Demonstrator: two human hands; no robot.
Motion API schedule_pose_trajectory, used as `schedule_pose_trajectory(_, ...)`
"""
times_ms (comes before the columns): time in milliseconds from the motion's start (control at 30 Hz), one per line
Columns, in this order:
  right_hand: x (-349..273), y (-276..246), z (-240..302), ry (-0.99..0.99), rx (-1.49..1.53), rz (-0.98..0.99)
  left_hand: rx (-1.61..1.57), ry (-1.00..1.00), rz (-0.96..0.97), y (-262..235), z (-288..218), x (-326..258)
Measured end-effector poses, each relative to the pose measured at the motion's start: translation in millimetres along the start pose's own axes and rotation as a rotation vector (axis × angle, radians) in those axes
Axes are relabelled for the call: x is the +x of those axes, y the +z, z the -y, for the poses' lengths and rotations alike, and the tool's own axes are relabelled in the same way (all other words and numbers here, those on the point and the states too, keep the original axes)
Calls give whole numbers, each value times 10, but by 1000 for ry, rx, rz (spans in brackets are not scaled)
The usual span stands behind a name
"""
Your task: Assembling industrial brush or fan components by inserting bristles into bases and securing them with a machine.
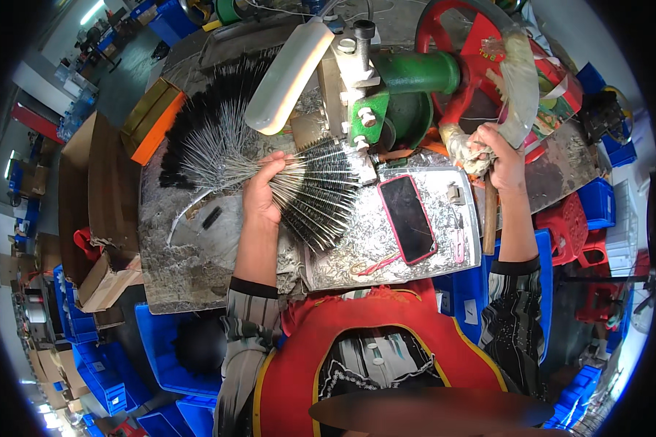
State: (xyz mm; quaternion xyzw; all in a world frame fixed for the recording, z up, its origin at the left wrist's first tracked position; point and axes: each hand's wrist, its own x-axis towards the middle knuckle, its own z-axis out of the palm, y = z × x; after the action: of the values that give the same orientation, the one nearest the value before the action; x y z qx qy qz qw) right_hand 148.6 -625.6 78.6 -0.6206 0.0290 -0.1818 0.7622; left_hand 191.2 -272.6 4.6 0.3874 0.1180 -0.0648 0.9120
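Note:
My left hand [261, 193] is closed around a fanned bunch of thin wire-stemmed brushes [317, 193]. Their black-bristled ends spread to the right, some close under the head of a green hand press [368, 116]. A larger spread of similar black brushes [204, 135] lies just beyond that hand, its wire stems running toward it. Over on the right, my right hand [504, 156] is wrapped around the cloth-bound grip [474, 151] at the red flywheel [455, 113] of the press. Part of the wheel's rim is covered in a pale wrapping.
A white lamp [290, 76] hangs over the brushes. A phone in a red case [407, 218] lies on a metal-flecked tray [459, 251] before me. An orange box [153, 124] and cardboard cartons [102, 197] stand left; a blue bin [175, 349] sits below the bench edge.

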Motion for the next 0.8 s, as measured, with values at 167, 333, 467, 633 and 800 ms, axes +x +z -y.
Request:
schedule_pose_trajectory(167,14,117,175,62,-80,-108,28,6,-40,3,-3,3)
schedule_pose_trajectory(333,86,252,535,64,-140,0,31,7,-37,15,-24,8)
schedule_pose_trajectory(467,-23,216,278,-149,-151,-124,29,20,-44,40,-30,-1)
schedule_pose_trajectory(633,14,-50,-356,-274,-119,2,59,15,-65,110,-8,31)
schedule_pose_trajectory(800,8,150,161,65,-83,-130,41,41,-112,16,2,10)
